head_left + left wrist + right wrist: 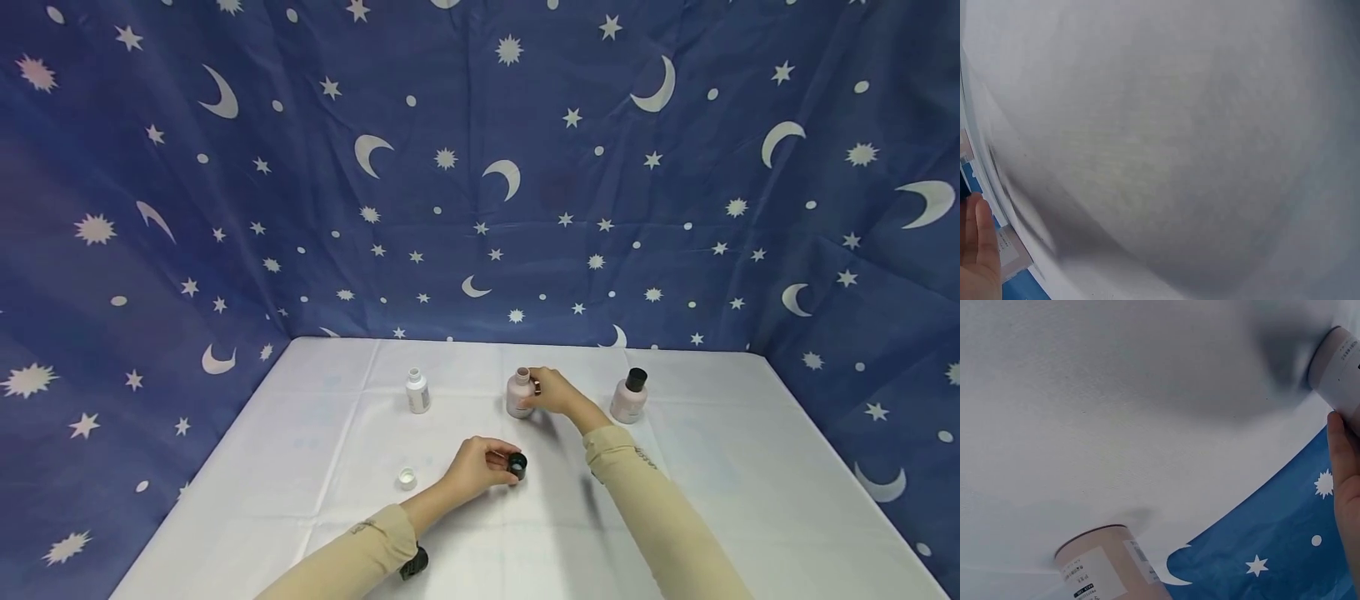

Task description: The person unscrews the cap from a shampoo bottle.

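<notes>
- Our left sleeve (345, 554) is nearest; our left hand (476, 463) pinches a black cap (519, 464).
- Our right hand (553, 392), partly curled, grips the uncapped pink bottle (516, 402), upright on the counter (750, 467).
- We should hold it steady, keeping the neck (522, 374) clear.

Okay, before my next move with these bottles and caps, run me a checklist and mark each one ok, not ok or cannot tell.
1. Left hand has a secure hold on the black cap: ok, thumb and fingers pinch it.
2. Right hand steadies the middle pink bottle: ok, fingers are on its side.
3. Middle pink bottle upright with its neck uncovered: ok.
4. White bottle capped: not ok, it stands open; a white cap lies apart on the table.
5. Rightmost pink bottle capped: ok.
6. Bottle contents: cannot tell.
</notes>
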The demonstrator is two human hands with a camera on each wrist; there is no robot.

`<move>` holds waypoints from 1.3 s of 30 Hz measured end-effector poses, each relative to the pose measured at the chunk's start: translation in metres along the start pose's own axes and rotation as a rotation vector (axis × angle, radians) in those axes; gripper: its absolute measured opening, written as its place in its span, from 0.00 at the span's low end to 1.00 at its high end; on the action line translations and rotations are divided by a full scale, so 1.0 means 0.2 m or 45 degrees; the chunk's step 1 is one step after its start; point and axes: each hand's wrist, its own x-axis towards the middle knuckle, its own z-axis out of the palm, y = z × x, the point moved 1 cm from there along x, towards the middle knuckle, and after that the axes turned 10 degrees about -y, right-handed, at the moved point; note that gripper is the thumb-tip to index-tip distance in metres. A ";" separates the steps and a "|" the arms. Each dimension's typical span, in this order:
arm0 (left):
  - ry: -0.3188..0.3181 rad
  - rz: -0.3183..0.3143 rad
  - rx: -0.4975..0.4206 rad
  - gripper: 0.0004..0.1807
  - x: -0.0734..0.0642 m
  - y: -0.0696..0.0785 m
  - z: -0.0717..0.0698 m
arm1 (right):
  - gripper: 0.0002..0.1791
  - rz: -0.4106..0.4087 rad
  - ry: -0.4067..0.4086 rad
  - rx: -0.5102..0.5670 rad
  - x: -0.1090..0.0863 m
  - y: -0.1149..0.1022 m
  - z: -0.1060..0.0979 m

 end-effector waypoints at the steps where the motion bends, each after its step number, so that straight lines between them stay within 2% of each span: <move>1: -0.004 0.005 0.007 0.19 0.00 0.00 0.00 | 0.30 0.003 0.000 0.006 0.00 0.00 0.00; 9: -0.070 -0.035 0.072 0.18 0.01 -0.05 0.02 | 0.30 0.048 0.010 -0.005 -0.02 -0.02 0.01; 14: -0.074 -0.054 0.115 0.17 0.01 -0.08 0.04 | 0.30 0.051 -0.006 -0.001 -0.02 -0.02 0.01; 22: -0.073 -0.044 0.216 0.17 0.02 -0.06 0.05 | 0.30 0.056 -0.008 -0.003 -0.02 -0.01 0.00; 26: -0.077 -0.044 0.254 0.17 0.02 -0.05 0.06 | 0.30 0.046 -0.014 -0.052 -0.02 0.00 -0.01; 32: -0.088 -0.029 0.268 0.17 0.02 -0.03 0.07 | 0.29 0.057 0.000 -0.118 -0.03 0.01 -0.01; 39: -0.089 -0.032 0.274 0.17 0.02 -0.05 0.06 | 0.31 0.047 0.031 -0.078 -0.02 0.00 0.01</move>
